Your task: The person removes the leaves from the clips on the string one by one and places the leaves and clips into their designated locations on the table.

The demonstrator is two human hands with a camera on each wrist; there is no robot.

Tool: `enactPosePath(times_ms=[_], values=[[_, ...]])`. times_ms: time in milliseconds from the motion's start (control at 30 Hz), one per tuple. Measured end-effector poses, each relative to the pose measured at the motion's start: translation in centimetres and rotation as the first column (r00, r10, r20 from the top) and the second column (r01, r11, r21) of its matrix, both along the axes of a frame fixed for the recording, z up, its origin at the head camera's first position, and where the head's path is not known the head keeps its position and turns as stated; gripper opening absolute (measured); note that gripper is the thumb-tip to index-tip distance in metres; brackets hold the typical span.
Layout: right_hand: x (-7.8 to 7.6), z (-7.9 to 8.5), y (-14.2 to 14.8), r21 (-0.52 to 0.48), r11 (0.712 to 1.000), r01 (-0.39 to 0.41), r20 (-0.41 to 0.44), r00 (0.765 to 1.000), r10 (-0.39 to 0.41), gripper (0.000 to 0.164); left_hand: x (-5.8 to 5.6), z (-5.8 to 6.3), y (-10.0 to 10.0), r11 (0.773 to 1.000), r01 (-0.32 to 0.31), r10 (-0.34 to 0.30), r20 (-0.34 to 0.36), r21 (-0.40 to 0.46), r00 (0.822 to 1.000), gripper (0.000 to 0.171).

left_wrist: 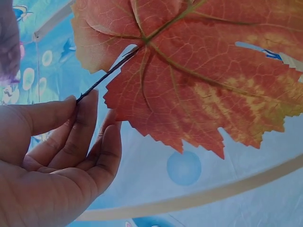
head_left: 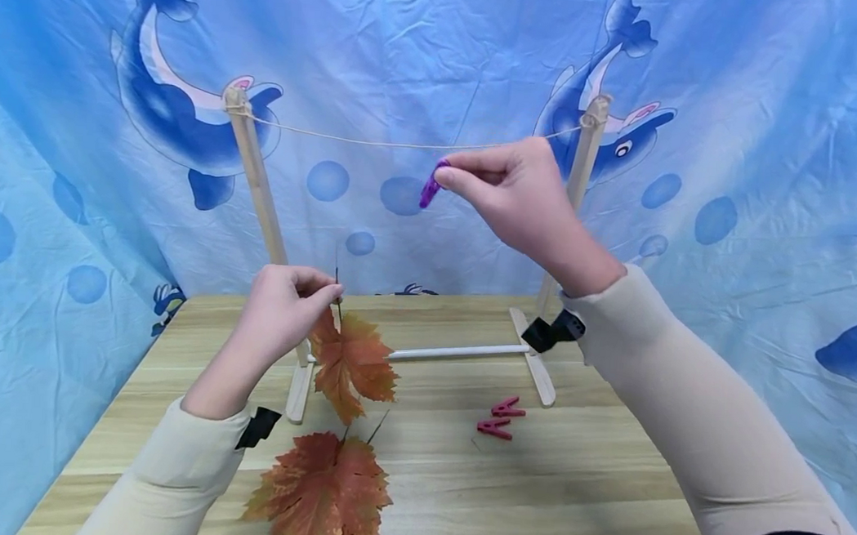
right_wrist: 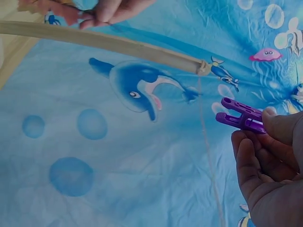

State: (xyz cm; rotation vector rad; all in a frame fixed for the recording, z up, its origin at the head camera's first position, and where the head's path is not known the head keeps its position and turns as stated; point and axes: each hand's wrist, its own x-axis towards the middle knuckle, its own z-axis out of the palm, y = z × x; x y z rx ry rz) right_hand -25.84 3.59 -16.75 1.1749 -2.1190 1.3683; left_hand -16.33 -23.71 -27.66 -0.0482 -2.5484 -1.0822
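Note:
My left hand [head_left: 286, 304] pinches the thin dark stem of an orange-red artificial leaf [head_left: 357, 357] between thumb and forefinger. The leaf hangs over the table beside the left post; its veined face fills much of the left wrist view [left_wrist: 199, 71]. My right hand [head_left: 517, 191] is raised near the string [head_left: 362, 141], with a purple clothespin [head_left: 431, 187] pinched between thumb and fingers. In the right wrist view the clothespin [right_wrist: 240, 116] points away from the fingertips, gripped at one end. The string runs between the tops of two wooden posts.
More red-orange leaves [head_left: 326, 490] lie at the table's front. Two dark pink clothespins [head_left: 500, 419] rest right of centre. The left post [head_left: 257, 179] and right post [head_left: 586, 158] stand on flat wooden feet joined by a white rod [head_left: 460, 352]. A blue dolphin-print curtain [head_left: 441, 55] hangs behind.

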Motion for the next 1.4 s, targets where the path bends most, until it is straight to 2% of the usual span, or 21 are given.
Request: enactPosePath(times_ms=[233,500,667,800,1000,1167,1400], values=[[0.9,-3.4,1.9,0.029,1.000,0.002,0.011,1.000,-0.002,0.015,1.6,-0.4,-0.7,0.999,-0.027,0.028,0.023,-0.019,0.999,0.016],[1.9,-7.1,3.3,0.084,0.996,-0.042,0.138,0.990,0.030,0.014,2.8,-1.1,-1.0,1.000,-0.029,0.029,0.057,-0.008,0.998,0.017],[2.2,-9.5,4.2,0.117,0.992,-0.052,0.229,0.973,0.024,0.013,3.3,-2.0,-1.0,0.999,-0.038,0.039,0.080,-0.014,0.996,0.016],[2.3,-11.0,4.9,0.101,0.992,-0.074,0.291,0.956,0.042,0.013,3.5,-2.6,-1.1,0.999,-0.039,0.041,0.086,-0.022,0.995,0.015],[2.6,-13.2,5.7,0.125,0.989,-0.073,0.394,0.919,0.018,0.019,3.7,-3.2,-1.3,0.999,-0.040,0.043,0.115,-0.030,0.992,0.013],[2.9,-15.2,6.3,0.129,0.987,-0.094,0.446,0.895,0.026,0.027,4.1,-4.0,-1.4,0.999,-0.039,0.044,0.159,-0.037,0.986,0.012],[3.2,-17.2,6.9,0.193,0.976,-0.104,0.458,0.889,0.004,0.023,4.3,-5.4,-1.6,0.998,-0.014,0.026,0.212,-0.062,0.977,0.013]])
